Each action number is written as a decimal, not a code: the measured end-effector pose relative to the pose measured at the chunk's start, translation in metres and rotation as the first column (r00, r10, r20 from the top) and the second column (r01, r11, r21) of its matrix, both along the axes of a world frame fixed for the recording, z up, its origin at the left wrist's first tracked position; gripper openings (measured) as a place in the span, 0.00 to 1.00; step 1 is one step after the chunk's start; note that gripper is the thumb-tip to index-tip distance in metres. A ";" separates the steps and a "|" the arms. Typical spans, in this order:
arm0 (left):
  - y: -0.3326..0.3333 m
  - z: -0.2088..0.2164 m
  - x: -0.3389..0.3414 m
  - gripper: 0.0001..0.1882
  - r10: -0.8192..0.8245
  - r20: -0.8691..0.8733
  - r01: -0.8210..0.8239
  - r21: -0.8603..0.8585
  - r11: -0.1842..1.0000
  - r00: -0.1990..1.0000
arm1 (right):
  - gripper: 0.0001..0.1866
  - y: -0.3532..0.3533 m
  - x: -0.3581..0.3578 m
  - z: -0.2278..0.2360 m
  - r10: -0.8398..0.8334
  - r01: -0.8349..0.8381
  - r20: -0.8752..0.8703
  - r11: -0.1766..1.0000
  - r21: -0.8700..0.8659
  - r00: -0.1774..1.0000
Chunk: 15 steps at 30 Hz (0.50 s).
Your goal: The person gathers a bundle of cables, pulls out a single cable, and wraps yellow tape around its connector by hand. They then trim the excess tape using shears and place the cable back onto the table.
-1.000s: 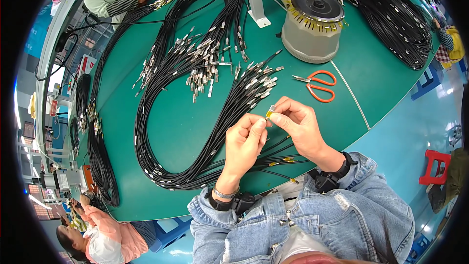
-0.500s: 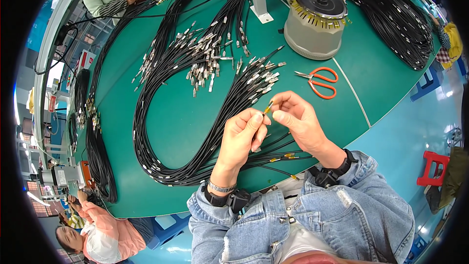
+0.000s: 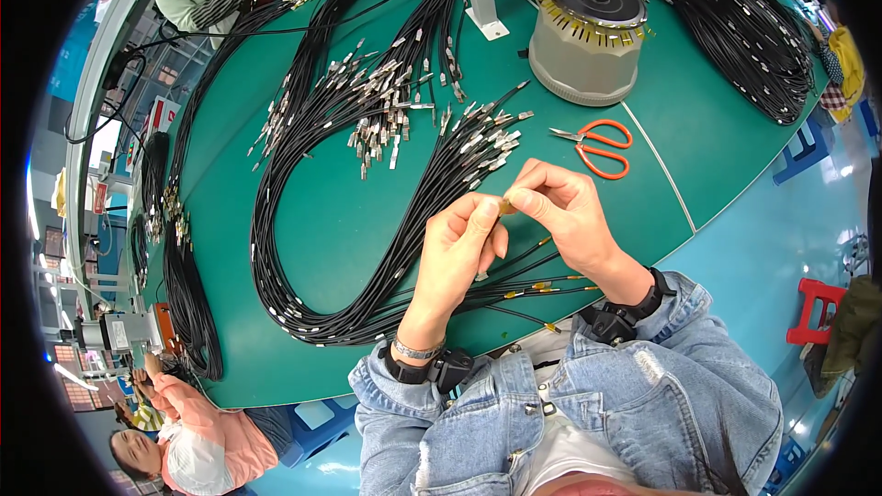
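My left hand (image 3: 452, 248) is closed around the end of a black cable, mostly hidden by the fingers; a small metal connector (image 3: 482, 276) pokes out below them. Thumb and forefinger of my right hand (image 3: 571, 219) pinch a small piece of yellow tape (image 3: 506, 208) against that cable, where the fingertips of both hands meet. Under my hands lie several black cables (image 3: 514, 287) with yellow-wrapped ends. Left of them, a thick bundle of black cables (image 3: 266, 248) curves in a U, its silvery connectors (image 3: 482, 142) fanned out beyond my hands.
Orange-handled scissors (image 3: 604, 149) lie right of the connectors on the green table (image 3: 358, 220). Behind them stands a round tape dispenser (image 3: 588, 55) with yellow strips around its rim. More cable coils (image 3: 744, 46) rest at the far right. Other people sit at left and far left.
My right fingertips have come in against my left ones, pressing the yellow tape that stuck up from the cable before. The view has shifted slightly.
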<state>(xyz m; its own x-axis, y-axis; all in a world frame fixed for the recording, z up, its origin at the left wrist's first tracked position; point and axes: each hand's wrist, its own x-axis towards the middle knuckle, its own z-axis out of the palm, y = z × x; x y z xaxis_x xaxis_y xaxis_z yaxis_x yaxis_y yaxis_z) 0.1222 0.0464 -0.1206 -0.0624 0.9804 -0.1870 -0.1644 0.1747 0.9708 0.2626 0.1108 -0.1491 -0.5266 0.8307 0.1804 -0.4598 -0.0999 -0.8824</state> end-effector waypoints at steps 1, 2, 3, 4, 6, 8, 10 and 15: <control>0.000 -0.003 0.001 0.13 0.009 -0.037 -0.008 0.020 1.000 0.999 | 0.05 0.000 0.001 0.000 -0.015 0.014 0.011 0.999 0.031 1.000; 0.000 -0.005 0.002 0.12 0.020 -0.075 -0.017 0.040 0.999 0.997 | 0.05 -0.001 0.002 0.000 -0.028 0.027 0.020 0.998 0.063 0.999; 0.000 -0.007 0.003 0.12 0.032 -0.112 -0.025 0.060 0.998 0.993 | 0.05 -0.002 0.003 0.001 -0.028 0.027 0.019 0.998 0.061 0.999; -0.001 -0.008 0.005 0.12 0.031 -0.113 -0.025 0.058 0.998 0.993 | 0.05 -0.002 0.004 0.001 -0.023 0.022 0.011 0.999 0.044 1.000; -0.002 -0.010 0.012 0.10 0.126 -0.263 -0.075 0.194 0.978 0.957 | 0.05 -0.003 0.007 0.001 -0.013 0.013 -0.006 1.000 0.011 1.000; -0.003 -0.011 0.020 0.09 0.177 -0.330 -0.090 0.263 0.961 0.927 | 0.05 -0.003 0.010 -0.001 -0.009 0.009 -0.009 1.000 -0.024 1.000; -0.002 -0.012 0.028 0.07 0.271 -0.497 -0.091 0.355 0.930 0.824 | 0.05 -0.002 0.012 -0.002 -0.001 0.000 -0.015 0.996 -0.092 1.000; -0.006 -0.020 0.032 0.06 0.326 -0.573 -0.069 0.423 0.904 0.752 | 0.05 -0.002 0.018 -0.002 0.006 -0.012 -0.046 0.992 -0.124 0.999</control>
